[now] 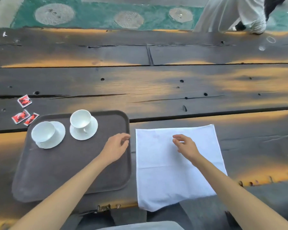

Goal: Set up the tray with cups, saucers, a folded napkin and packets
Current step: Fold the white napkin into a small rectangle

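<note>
Brown tray (pixel 83 165) lower left of frame — two cups (pixel 81 118) on saucers (pixel 93 130) at its far end. Left hand (pixel 116 146) over tray's right rim, fingers loosely curled, grasping nothing. Right hand (pixel 184 145) relaxed above white napkin (pixel 165 176), lower centre. Three red packets (pixel 24 101) on table (pixel 156 90) — left edge of frame.

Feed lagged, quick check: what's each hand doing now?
Left hand: open, loosely curled at the tray edge.
Right hand: open, over the napkin.
</note>
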### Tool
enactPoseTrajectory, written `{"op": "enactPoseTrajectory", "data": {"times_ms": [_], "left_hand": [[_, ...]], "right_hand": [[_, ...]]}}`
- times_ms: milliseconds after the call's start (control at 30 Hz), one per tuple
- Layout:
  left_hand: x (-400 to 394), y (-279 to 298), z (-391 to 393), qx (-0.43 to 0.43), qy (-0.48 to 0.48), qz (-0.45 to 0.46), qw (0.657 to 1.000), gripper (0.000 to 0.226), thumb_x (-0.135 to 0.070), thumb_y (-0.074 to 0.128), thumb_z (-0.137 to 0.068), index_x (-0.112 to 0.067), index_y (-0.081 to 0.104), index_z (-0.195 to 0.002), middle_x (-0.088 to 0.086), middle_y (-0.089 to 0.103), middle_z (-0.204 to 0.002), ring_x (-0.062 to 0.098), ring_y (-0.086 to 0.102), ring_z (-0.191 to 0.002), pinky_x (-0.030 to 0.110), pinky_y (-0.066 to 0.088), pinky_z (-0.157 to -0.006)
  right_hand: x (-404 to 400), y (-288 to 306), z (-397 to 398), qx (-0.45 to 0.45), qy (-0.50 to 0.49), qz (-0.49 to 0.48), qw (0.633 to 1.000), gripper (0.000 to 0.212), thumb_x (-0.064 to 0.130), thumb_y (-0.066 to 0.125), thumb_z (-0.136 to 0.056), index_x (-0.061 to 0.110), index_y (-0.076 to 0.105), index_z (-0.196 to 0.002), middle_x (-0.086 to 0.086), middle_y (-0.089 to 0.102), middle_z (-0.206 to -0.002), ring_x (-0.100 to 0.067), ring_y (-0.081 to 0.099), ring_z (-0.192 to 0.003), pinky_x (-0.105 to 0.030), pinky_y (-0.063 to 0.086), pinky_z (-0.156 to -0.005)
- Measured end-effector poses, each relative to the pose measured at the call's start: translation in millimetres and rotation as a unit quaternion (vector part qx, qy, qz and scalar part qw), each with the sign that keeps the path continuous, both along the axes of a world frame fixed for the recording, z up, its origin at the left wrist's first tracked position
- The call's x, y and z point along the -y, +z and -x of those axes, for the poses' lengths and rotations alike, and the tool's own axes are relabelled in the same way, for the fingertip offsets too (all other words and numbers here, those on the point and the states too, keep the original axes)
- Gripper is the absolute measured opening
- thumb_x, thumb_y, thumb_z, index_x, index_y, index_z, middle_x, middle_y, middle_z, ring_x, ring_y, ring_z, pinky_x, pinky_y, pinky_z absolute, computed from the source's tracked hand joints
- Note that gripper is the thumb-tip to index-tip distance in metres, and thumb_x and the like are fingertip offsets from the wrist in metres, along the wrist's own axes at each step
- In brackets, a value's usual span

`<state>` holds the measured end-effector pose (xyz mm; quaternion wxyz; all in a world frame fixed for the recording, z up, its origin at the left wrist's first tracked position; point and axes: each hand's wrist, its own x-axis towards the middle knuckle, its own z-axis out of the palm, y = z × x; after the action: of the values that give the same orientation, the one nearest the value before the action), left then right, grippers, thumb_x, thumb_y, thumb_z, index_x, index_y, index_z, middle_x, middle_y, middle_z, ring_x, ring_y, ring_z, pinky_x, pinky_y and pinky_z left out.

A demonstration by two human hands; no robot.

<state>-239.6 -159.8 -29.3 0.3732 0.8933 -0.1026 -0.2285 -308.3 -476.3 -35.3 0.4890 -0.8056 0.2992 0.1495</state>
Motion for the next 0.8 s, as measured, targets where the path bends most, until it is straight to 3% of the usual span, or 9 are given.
{"op": "enactPoseTrajectory", "data": {"times_ms": [133,233,333,400,533,600,700,800], "left_hand": [[67.8,-18.9,-9.0,0.014,-0.014,-0.067,0.998,0.039,-0.016,0.054,-0.098,-0.012,0.058,-0.136,0.006,0.059,-0.139,0.025,0.053,-0.128,0.038,0.042,-0.108],[97.2,-36.6,-19.8,-0.011,0.005,-0.112,0.994,0.049,-0.013,0.053,-0.097,-0.005,0.047,-0.144,0.012,0.048,-0.150,0.031,0.039,-0.141,0.040,0.032,-0.116],[112.6,-52.4,-26.5,-0.037,0.044,-0.157,0.986,0.054,-0.010,0.055,-0.095,-0.003,0.041,-0.147,0.017,0.040,-0.153,0.035,0.034,-0.143,0.042,0.028,-0.117],[120.3,-57.4,-26.7,-0.042,0.104,-0.162,0.980,0.054,-0.008,0.057,-0.092,-0.004,0.044,-0.144,0.020,0.044,-0.147,0.035,0.040,-0.137,0.043,0.033,-0.112],[127.7,-57.7,-29.8,-0.052,0.183,-0.142,0.971,0.051,-0.009,0.062,-0.090,-0.007,0.050,-0.140,0.019,0.054,-0.137,0.035,0.048,-0.130,0.042,0.039,-0.106],[126.2,-53.5,-31.0,-0.048,0.205,-0.128,0.969,0.042,-0.011,0.066,-0.089,-0.007,0.059,-0.131,0.016,0.065,-0.125,0.035,0.057,-0.120,0.039,0.043,-0.100],[123.2,-35.7,-30.1,-0.041,0.224,-0.089,0.970,0.021,-0.014,0.072,-0.087,-0.015,0.073,-0.108,0.008,0.074,-0.103,0.026,0.065,-0.098,0.034,0.049,-0.088],[117.0,-13.0,-29.4,-0.033,0.218,-0.022,0.975,0.010,-0.015,0.076,-0.085,-0.025,0.076,-0.088,-0.002,0.076,-0.090,0.018,0.069,-0.090,0.028,0.053,-0.079]], "right_hand": [[95.1,-16.5,-3.0,-0.010,0.025,0.127,0.992,0.031,0.021,0.054,-0.101,0.018,0.066,-0.129,-0.011,0.065,-0.129,-0.027,0.059,-0.118,-0.038,0.051,-0.097],[146.9,-27.8,-12.6,-0.031,0.045,0.230,0.972,0.043,0.018,0.052,-0.100,0.016,0.053,-0.143,-0.015,0.051,-0.142,-0.038,0.035,-0.136,-0.042,0.041,-0.103],[181.3,-33.4,-21.9,-0.063,0.060,0.195,0.977,0.059,0.018,0.054,-0.100,0.014,0.033,-0.155,-0.018,0.030,-0.155,-0.042,0.027,-0.142,-0.049,0.033,-0.112],[196.8,-36.6,-24.8,-0.069,0.064,0.165,0.982,0.062,0.017,0.056,-0.099,0.013,0.030,-0.156,-0.020,0.030,-0.154,-0.041,0.032,-0.141,-0.048,0.032,-0.113],[213.9,-38.5,-34.6,-0.034,0.037,0.104,0.993,0.057,0.012,0.061,-0.097,0.008,0.039,-0.149,-0.017,0.047,-0.141,-0.030,0.046,-0.130,-0.040,0.040,-0.107],[219.6,-38.6,-38.9,-0.034,0.017,0.080,0.996,0.051,0.016,0.063,-0.096,0.010,0.047,-0.144,-0.011,0.061,-0.123,-0.029,0.056,-0.118,-0.038,0.046,-0.099],[229.7,-31.6,-41.4,-0.019,0.014,0.067,0.998,0.024,0.021,0.063,-0.096,0.011,0.071,-0.116,-0.009,0.072,-0.096,-0.029,0.065,-0.104,-0.031,0.046,-0.080],[244.4,-18.0,-43.8,0.020,0.041,0.068,0.997,0.017,0.024,0.065,-0.097,0.013,0.078,-0.098,-0.010,0.078,-0.091,-0.028,0.069,-0.096,-0.031,0.047,-0.077]]}}
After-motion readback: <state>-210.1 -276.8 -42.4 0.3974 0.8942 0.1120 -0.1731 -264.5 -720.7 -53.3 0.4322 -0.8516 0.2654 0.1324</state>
